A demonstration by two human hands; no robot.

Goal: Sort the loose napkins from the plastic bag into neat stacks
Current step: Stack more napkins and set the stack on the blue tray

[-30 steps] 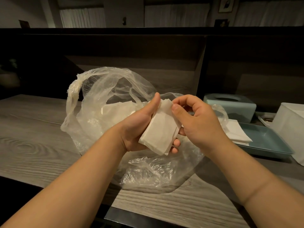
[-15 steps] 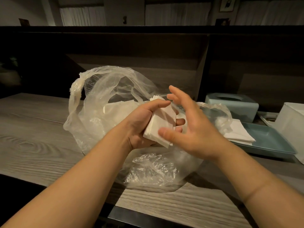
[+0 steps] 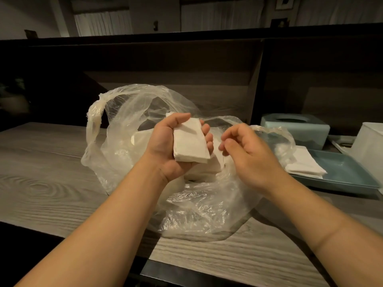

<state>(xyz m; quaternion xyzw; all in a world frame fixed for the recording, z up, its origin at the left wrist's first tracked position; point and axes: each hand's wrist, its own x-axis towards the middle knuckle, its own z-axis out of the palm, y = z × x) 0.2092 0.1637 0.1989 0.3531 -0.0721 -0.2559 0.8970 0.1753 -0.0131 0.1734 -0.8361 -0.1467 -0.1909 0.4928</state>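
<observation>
So the right hand [image 3: 251, 156] has come off the napkin bundle [image 3: 189, 141]. A second ago its thumb and fingers were on the bundle, squaring it up against the left palm; half a second ago it was already opening out beside it; now it sits just to the right, clear of the paper, fingers loosely curled and holding nothing. The left hand [image 3: 172, 146] has kept its grip the whole time, thumb over the top edge and fingertips wrapped around the far side, and the bundle now faces up more flatly toward the camera.

My read: the tidying of this handful is done, and the free hand is heading either back into the plastic bag [image 3: 145, 125] for more or over to take the bundle. There's plenty left, with more white napkins [image 3: 209, 168] visible through the plastic just below the hands. The bag sits open on the wood-grain surface [image 3: 47, 172].

Off to the right, a small stack of napkins [image 3: 303, 165] already lies in a blue tray [image 3: 350, 177], so that looks like the drop spot.

As for writing or brands: nothing readable. The napkins are plain white, the bag is clear and unprinted, and the pale blue tissue box [image 3: 296, 129] behind the tray shows no label I can make out.
</observation>
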